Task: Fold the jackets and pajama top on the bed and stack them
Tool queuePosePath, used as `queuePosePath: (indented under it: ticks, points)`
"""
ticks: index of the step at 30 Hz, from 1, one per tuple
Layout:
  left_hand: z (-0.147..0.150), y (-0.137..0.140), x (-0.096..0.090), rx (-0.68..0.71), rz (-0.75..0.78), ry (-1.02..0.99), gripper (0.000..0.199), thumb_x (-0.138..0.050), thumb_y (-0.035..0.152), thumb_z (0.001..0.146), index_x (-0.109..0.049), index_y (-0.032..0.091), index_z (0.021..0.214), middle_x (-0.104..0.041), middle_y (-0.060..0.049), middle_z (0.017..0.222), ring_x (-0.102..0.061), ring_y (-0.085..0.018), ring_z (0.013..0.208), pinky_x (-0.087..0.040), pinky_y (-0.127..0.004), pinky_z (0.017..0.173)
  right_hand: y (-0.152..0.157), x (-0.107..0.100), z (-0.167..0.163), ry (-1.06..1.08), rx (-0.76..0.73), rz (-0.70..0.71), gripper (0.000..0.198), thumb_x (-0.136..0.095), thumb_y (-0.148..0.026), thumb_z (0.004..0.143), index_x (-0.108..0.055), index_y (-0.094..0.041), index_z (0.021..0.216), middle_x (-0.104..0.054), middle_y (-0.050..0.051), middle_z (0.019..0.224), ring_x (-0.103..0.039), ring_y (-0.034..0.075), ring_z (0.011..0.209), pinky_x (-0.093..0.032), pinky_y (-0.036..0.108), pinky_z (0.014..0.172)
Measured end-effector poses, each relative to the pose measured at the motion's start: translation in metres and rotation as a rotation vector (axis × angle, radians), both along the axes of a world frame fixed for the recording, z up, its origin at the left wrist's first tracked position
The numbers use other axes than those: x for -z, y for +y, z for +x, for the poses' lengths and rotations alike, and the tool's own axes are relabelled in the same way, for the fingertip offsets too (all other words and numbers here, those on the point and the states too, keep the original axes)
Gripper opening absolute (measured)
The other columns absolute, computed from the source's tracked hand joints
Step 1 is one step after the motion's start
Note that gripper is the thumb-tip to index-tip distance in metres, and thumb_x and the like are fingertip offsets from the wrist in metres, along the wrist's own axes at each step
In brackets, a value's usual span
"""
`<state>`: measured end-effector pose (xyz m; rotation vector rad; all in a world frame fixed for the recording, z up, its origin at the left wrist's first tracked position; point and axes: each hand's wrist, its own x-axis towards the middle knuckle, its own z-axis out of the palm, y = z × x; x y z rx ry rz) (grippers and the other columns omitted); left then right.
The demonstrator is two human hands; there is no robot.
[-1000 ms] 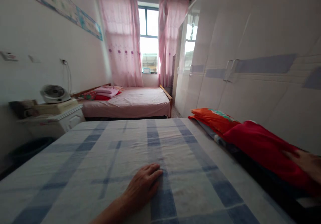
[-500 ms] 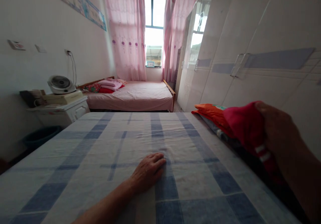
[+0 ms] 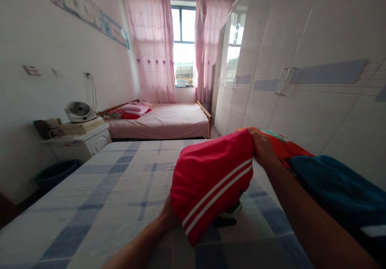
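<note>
A red garment (image 3: pixel 211 176) with two white stripes hangs over the middle of the checked bedsheet (image 3: pixel 120 188). My right hand (image 3: pixel 263 146) is closed on its upper right corner. My left hand (image 3: pixel 167 214) is low at the garment's left side, against its edge, and its fingers are hidden behind the cloth. Under the garment's lower right, a small black, green and white piece (image 3: pixel 230 212) shows; I cannot tell whether it belongs to the garment. An orange garment (image 3: pixel 283 144) and a dark blue garment (image 3: pixel 334 184) lie at the bed's right, partly behind my right arm.
White wardrobes (image 3: pixel 301 112) line the right side. A pink-covered bed (image 3: pixel 171 120) stands beyond, before a curtained window. At left are a white cabinet (image 3: pixel 96 140) with a fan (image 3: pixel 80 111) above it and a dark bin (image 3: pixel 57 172) on the floor.
My right hand has brought the red garment left from the pile to the middle of the bed. The left hand, flat on the sheet before, is now partly behind it. The view has tilted up.
</note>
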<state>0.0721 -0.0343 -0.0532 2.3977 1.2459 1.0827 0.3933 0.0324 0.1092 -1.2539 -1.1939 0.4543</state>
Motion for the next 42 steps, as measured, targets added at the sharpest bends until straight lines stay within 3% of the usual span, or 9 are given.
queuePosePath:
  ticks: [4, 7, 12, 18, 23, 27, 34, 37, 42]
  points:
    - [0.008, 0.001, -0.020, -0.021, -0.090, -0.221, 0.037, -0.031, 0.036, 0.092, -0.060, 0.016, 0.104, -0.067, -0.010, 0.102, -0.061, -0.020, 0.092, -0.051, -0.034, 0.083, -0.013, 0.087, 0.027, -0.180, 0.126, -0.212, 0.037, -0.043, -0.054, 0.072, -0.048, -0.022, 0.054, -0.053, 0.003, 0.052, -0.049, 0.018, 0.060, -0.038, 0.030, 0.057]
    - [0.012, -0.001, -0.037, -0.025, -0.136, -0.305, 0.041, -0.026, 0.034, 0.092, -0.060, 0.014, 0.103, -0.067, -0.008, 0.100, -0.062, -0.018, 0.089, -0.050, -0.031, 0.084, -0.021, 0.121, 0.037, -0.285, 0.186, -0.275, 0.040, -0.034, -0.054, 0.074, -0.053, -0.021, 0.062, -0.060, 0.007, 0.063, -0.051, 0.021, 0.064, -0.035, 0.032, 0.061]
    - [0.013, -0.003, -0.055, -0.108, -0.225, -0.201, 0.040, -0.024, 0.027, 0.089, -0.060, 0.011, 0.097, -0.067, -0.008, 0.099, -0.061, -0.017, 0.085, -0.050, -0.027, 0.078, -0.018, 0.134, 0.044, -0.402, 0.158, -0.324, 0.041, -0.031, -0.054, 0.076, -0.055, -0.021, 0.069, -0.064, 0.008, 0.071, -0.054, 0.021, 0.066, -0.035, 0.030, 0.061]
    - [-0.023, 0.022, -0.105, -0.266, -0.303, 0.172, 0.013, -0.051, 0.022, 0.069, -0.061, 0.018, 0.062, -0.062, -0.001, 0.054, -0.059, -0.018, 0.058, -0.048, -0.028, 0.063, -0.015, 0.135, 0.047, -0.458, 0.138, -0.350, 0.046, -0.028, -0.053, 0.078, -0.060, -0.020, 0.077, -0.068, 0.010, 0.080, -0.058, 0.022, 0.073, -0.037, 0.029, 0.062]
    - [-0.018, 0.044, -0.149, -0.463, -0.108, 0.288, 0.031, -0.040, 0.026, 0.084, -0.061, 0.016, 0.104, -0.066, -0.014, 0.102, -0.061, -0.026, 0.098, -0.042, -0.041, 0.089, -0.014, 0.135, 0.046, -0.471, 0.131, -0.350, 0.047, -0.028, -0.053, 0.077, -0.062, -0.020, 0.078, -0.069, 0.011, 0.083, -0.060, 0.023, 0.076, -0.039, 0.029, 0.064]
    - [0.035, 0.058, -0.133, -0.300, -0.067, 0.366, 0.050, -0.055, 0.047, 0.079, -0.053, 0.020, 0.121, -0.051, -0.010, 0.132, -0.045, -0.024, 0.122, -0.034, -0.032, 0.101, -0.015, 0.134, 0.046, -0.481, 0.112, -0.345, 0.049, -0.027, -0.054, 0.078, -0.062, -0.020, 0.079, -0.070, 0.010, 0.082, -0.062, 0.023, 0.076, -0.039, 0.028, 0.063]
    - [0.078, 0.080, -0.090, -0.286, -0.127, 0.348, 0.019, -0.057, 0.032, 0.086, -0.062, 0.014, 0.088, -0.064, -0.005, 0.092, -0.060, -0.018, 0.087, -0.048, -0.037, 0.082, -0.016, 0.132, 0.048, -0.496, 0.079, -0.336, 0.050, -0.027, -0.054, 0.077, -0.062, -0.019, 0.080, -0.069, 0.009, 0.080, -0.062, 0.022, 0.074, -0.041, 0.028, 0.063]
    - [0.062, 0.089, -0.126, -0.364, -0.089, 0.233, 0.020, -0.053, 0.031, 0.088, -0.059, 0.013, 0.083, -0.061, 0.000, 0.078, -0.058, -0.012, 0.069, -0.049, -0.030, 0.067, -0.015, 0.134, 0.049, -0.480, 0.075, -0.338, 0.046, -0.029, -0.052, 0.077, -0.062, -0.019, 0.078, -0.069, 0.007, 0.077, -0.061, 0.021, 0.072, -0.041, 0.027, 0.063]
    - [0.011, 0.091, -0.249, -0.550, 0.179, -0.074, 0.034, -0.025, 0.021, 0.093, -0.053, 0.015, 0.076, -0.055, -0.001, 0.077, -0.049, -0.011, 0.075, -0.040, -0.027, 0.065, -0.011, 0.139, 0.049, -0.444, 0.076, -0.363, 0.044, -0.031, -0.050, 0.078, -0.063, -0.020, 0.081, -0.062, 0.001, 0.060, -0.059, 0.017, 0.058, -0.041, 0.026, 0.056]
